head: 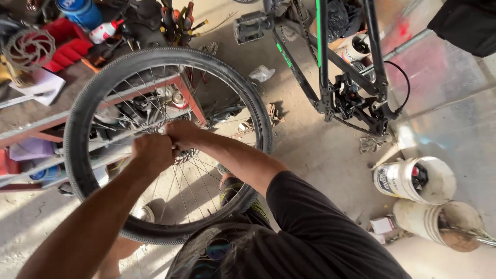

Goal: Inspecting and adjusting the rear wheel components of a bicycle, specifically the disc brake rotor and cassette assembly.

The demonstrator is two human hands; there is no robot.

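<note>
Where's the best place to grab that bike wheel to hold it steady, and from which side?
Probably the tyre at the near lower edge of the bike wheel, coming from the person's side. The wheel stands roughly upright, that arc is bare, and the left hand and right hand already crowd the hub, amid thin spokes.

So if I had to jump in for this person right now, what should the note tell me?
Left hand: closed at the hub of the bicycle wheel; what it grips is hidden.
Right hand: also closed at the hub, touching the left hand.
The wheel is held in front of the body, tyre on, spokes in place.
The bike frame stands apart on the floor, with no wheel visible on it.
Two white buckets sit at the right; the cluttered workbench is behind the wheel.
Done: wheel is off the frame. Left: whatever the hub work is, then refitting.
</note>
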